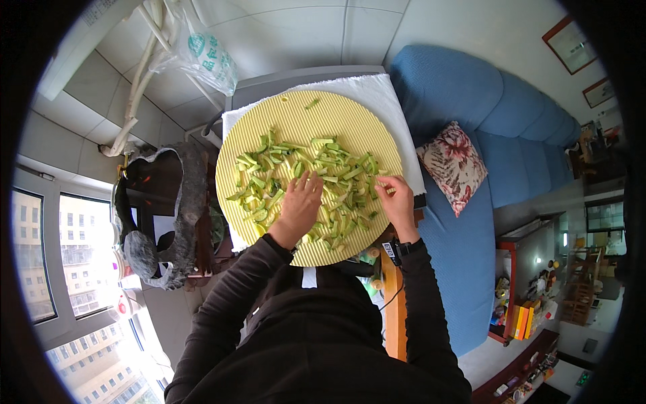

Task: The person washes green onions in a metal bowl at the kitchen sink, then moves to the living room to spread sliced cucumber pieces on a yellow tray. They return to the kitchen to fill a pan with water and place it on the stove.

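A round yellow ribbed mat (348,121) lies before me on a white cloth (371,87). Strips and chunks of a green-skinned, pale-fleshed vegetable, seemingly cucumber (337,157), are scattered over its middle and lower part. One lone piece (312,104) rests near the far rim. My left hand (303,202) is palm down among the strips, its fingers extended and slightly apart; what lies under the palm is hidden. At the mat's right edge is my right hand (396,197), thumb and forefinger curled towards each other. Whether a small piece is between them cannot be made out.
A grey-topped surface (303,80) carries the cloth. To the right stands a blue-covered sofa (449,283) with a floral cushion (454,164). Grey plush cat furniture (189,202) is at the left, near the window. A plastic bag (202,55) hangs by white pipes (136,96).
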`<act>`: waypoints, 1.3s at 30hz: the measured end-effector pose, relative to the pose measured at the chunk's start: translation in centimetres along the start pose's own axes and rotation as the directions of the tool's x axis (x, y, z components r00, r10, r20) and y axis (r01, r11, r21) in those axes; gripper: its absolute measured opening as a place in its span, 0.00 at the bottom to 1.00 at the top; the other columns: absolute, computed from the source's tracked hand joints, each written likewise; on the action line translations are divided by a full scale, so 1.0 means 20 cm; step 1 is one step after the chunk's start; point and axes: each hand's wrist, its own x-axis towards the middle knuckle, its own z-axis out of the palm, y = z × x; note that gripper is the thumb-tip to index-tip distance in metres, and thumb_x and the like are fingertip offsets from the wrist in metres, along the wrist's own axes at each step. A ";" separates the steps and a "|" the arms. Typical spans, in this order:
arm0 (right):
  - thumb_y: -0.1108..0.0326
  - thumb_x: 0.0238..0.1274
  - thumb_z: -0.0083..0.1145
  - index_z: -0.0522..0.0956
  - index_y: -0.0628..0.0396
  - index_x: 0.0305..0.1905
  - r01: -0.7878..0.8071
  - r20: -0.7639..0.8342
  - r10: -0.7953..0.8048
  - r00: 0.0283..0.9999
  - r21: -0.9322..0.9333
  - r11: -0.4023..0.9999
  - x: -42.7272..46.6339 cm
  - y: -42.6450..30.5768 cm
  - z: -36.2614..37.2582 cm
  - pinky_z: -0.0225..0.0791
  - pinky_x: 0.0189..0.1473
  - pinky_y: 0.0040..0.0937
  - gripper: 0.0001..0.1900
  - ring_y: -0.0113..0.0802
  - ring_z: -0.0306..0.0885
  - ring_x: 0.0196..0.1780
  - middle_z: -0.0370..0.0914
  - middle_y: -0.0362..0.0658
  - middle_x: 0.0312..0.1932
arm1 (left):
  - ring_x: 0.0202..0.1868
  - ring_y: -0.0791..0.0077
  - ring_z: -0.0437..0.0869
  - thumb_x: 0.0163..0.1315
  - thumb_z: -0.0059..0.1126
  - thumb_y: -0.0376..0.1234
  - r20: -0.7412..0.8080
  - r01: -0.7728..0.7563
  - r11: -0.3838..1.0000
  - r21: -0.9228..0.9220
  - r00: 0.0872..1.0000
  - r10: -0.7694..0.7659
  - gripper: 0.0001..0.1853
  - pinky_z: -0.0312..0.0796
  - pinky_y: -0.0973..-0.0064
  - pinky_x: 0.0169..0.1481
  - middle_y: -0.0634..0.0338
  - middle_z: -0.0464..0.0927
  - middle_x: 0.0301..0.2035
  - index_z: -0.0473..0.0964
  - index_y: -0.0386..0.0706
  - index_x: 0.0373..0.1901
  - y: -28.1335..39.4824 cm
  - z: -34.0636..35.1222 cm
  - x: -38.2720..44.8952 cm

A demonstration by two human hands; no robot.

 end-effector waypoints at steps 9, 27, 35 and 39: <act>0.75 0.56 0.64 0.78 0.61 0.40 0.002 0.152 -0.004 0.988 0.011 1.000 -0.12 -0.02 0.18 0.73 0.37 0.31 0.07 0.37 0.80 0.35 0.77 0.47 0.38 | 0.68 0.56 0.62 0.56 0.61 0.36 0.176 -0.128 0.985 -0.112 0.974 0.146 0.28 0.56 0.56 0.70 0.53 0.69 0.59 0.69 0.39 0.59 0.08 -0.01 -0.13; 0.70 0.53 0.68 0.81 0.62 0.41 -0.132 -0.049 0.134 0.990 0.037 0.991 -0.10 0.14 -0.09 0.74 0.37 0.31 0.11 0.36 0.83 0.36 0.83 0.49 0.35 | 0.69 0.56 0.62 0.67 0.50 0.47 0.070 0.006 0.989 -0.149 0.998 0.005 0.30 0.51 0.57 0.73 0.49 0.65 0.65 0.66 0.36 0.63 0.02 -0.12 -0.25; 0.72 0.49 0.71 0.76 0.61 0.49 -0.184 0.171 0.167 0.971 0.091 0.979 -0.37 0.05 0.09 0.75 0.36 0.32 0.21 0.38 0.82 0.35 0.78 0.48 0.41 | 0.65 0.53 0.68 0.63 0.57 0.40 0.084 -0.052 0.928 -0.370 0.992 0.089 0.26 0.59 0.60 0.69 0.45 0.68 0.62 0.69 0.34 0.59 0.03 -0.24 -0.52; 0.74 0.50 0.69 0.76 0.59 0.49 -0.074 0.068 0.065 0.996 0.129 0.989 -0.34 -0.03 0.10 0.74 0.34 0.32 0.20 0.37 0.81 0.33 0.77 0.47 0.39 | 0.66 0.52 0.67 0.63 0.56 0.38 0.067 -0.036 0.930 -0.366 0.996 0.065 0.25 0.59 0.61 0.69 0.45 0.68 0.62 0.69 0.34 0.59 0.02 -0.26 -0.61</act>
